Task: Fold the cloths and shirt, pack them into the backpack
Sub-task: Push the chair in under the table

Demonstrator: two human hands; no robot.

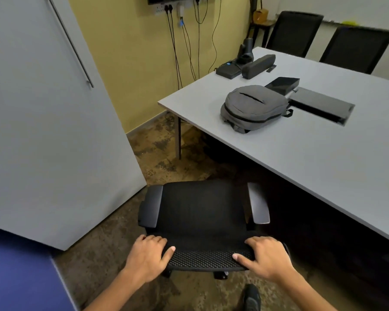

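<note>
Backpack (pixel 255 106) packing has both hands elsewhere: the left hand (pixel 147 258) and right hand (pixel 266 257) each grasp the top edge of a black mesh office chair (pixel 202 221), fingers curled over the backrest rim and thumbs pressed against its near face. The chair stands on mottled brown flooring (pixel 166 158), its armrests pointing away from the person, just beside the grey table (pixel 312 153). On that table, well apart from the hands, the grey backpack lies flat and zipped. Beyond it sit black electronic boxes (pixel 228 70) with cables running up the yellow wall (pixel 126 52).
</note>
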